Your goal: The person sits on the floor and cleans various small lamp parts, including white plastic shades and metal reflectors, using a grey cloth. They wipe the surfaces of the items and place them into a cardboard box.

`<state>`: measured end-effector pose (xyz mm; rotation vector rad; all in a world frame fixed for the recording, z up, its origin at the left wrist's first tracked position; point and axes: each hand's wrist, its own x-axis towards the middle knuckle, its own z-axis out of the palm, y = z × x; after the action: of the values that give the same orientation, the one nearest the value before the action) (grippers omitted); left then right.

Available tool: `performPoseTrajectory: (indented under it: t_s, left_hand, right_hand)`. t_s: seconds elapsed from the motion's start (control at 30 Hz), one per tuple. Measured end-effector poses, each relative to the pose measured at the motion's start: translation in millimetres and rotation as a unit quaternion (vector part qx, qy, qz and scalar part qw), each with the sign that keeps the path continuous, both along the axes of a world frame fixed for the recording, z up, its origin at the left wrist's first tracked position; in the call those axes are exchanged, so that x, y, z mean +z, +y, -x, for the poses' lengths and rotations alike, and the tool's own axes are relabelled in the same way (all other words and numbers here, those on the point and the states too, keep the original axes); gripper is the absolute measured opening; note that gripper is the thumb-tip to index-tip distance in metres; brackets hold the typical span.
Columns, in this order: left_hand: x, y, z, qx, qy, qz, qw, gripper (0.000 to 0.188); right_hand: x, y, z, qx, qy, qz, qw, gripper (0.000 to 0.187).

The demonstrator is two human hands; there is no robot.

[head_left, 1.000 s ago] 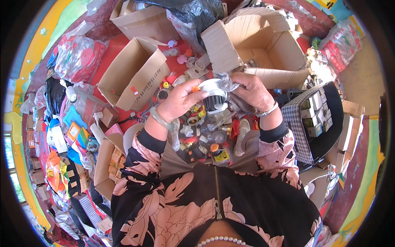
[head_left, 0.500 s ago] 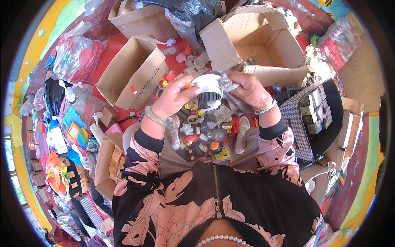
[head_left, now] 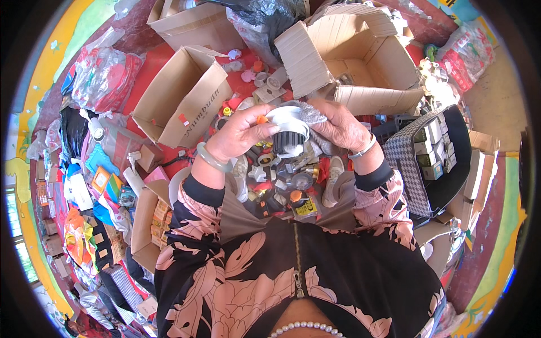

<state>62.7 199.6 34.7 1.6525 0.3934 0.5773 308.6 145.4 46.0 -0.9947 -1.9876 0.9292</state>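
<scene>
White lamp fitting [head_left: 288, 130] tilted upright (slightly nearer).

White lamp [head_left: 286, 121], black finned base; grey cloth [head_left: 311, 114].

Left hand [head_left: 239, 132] and right hand [head_left: 341, 127] raised together, fingers curled inward

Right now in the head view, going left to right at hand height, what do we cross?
Clear plastic bag of red items → open cardboard box → left hand → white round fixture with black ribbed body → right hand → checkered basket
</scene>
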Motion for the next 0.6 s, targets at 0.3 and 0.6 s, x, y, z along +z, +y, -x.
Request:
performPoseTrajectory:
  t_s: [0.3,0.6]
  left_hand:
    - [-8.7,-3.1,-13.1,-0.045,0.093,-0.022,0.994,0.029]
    - [-29.2,-10.7,-34.7,0.068,-0.174,0.310,0.932,0.035]
  right_hand:
    - [-6.3,-1.7,12.3,-0.018,-0.127,0.040,0.991,0.025]
    - [-33.3,5.0,28.3,-0.193,0.513,0.257,0.796,0.022]
